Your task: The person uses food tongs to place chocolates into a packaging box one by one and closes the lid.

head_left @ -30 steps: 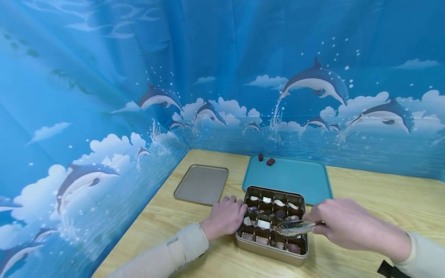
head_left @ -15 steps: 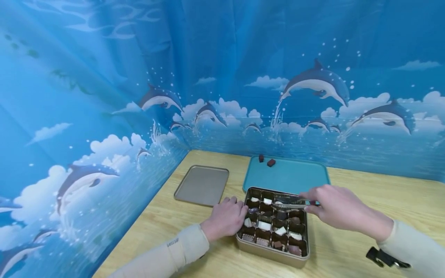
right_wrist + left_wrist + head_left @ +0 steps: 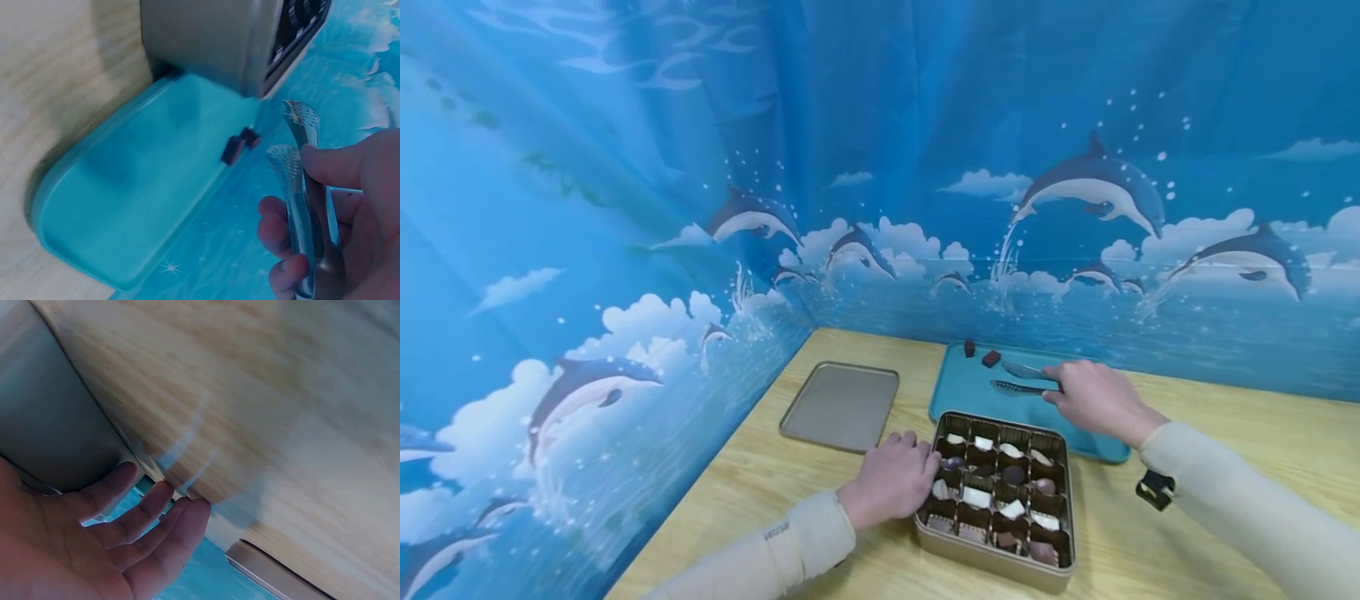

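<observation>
My left hand [image 3: 891,477] rests against the left side of the chocolate tin [image 3: 996,560], its fingers extended; in the left wrist view the hand [image 3: 144,544] has its thumb at the tin wall [image 3: 69,412]. The tin has a divided insert with white, brown and pinkish chocolates in its compartments. My right hand [image 3: 1097,398] grips metal tongs [image 3: 1022,388] above the blue tray [image 3: 966,396]. The tongs' perforated tips [image 3: 284,156] stand apart with nothing between them. Two dark reddish-brown chocolates [image 3: 991,358] lie at the tray's far left corner, just left of the tips.
A flat grey-brown metal tray or lid [image 3: 841,405] lies on the wooden table [image 3: 850,533], left of the blue tray. A blue curtain printed with dolphins [image 3: 880,167] closes off the back and left sides. The tin stands in front of the blue tray.
My right hand has carried the tongs from inside the tin, up and away, to over the blue tray. The tongs' tips have spread. My left hand stays at the tin.
</observation>
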`<state>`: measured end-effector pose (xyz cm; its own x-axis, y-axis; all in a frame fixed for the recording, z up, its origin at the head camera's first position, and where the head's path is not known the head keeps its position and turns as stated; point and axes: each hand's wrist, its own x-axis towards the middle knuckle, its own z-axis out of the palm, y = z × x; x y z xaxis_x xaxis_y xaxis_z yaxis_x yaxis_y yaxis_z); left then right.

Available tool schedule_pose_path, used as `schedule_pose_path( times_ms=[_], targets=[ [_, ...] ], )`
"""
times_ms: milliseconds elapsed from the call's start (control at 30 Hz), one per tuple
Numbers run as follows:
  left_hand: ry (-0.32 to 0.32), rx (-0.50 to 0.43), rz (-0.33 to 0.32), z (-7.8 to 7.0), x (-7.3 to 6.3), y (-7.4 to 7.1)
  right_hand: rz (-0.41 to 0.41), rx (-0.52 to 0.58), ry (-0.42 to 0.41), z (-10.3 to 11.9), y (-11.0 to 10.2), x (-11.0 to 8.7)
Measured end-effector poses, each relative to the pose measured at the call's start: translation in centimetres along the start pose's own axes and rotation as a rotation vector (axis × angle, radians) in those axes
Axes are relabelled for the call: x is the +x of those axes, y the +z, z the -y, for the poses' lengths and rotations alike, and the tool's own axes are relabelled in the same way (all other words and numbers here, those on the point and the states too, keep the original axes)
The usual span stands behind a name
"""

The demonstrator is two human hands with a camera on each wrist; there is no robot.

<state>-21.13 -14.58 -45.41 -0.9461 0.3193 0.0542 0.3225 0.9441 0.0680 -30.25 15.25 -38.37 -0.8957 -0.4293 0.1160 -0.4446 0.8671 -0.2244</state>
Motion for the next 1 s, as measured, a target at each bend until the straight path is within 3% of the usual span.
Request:
schedule_pose_path(
  times_ms=[433, 600, 1000],
  targets=[
    [-0.012, 0.016, -0.001, -0.1, -0.1, 0.0, 0.066, 0.015, 0.079, -1.8, 2.5, 5.3],
    [-0.013, 0.019, 0.001, -0.1, 0.1, 0.2, 0.101, 0.043, 0.094, -2.0, 2.9, 6.3],
    [-0.044, 0.020, 0.006, -0.1, 0.0, 0.1, 0.109, -0.002, 0.105, -2.3, 3.9, 8.1]
  ],
)
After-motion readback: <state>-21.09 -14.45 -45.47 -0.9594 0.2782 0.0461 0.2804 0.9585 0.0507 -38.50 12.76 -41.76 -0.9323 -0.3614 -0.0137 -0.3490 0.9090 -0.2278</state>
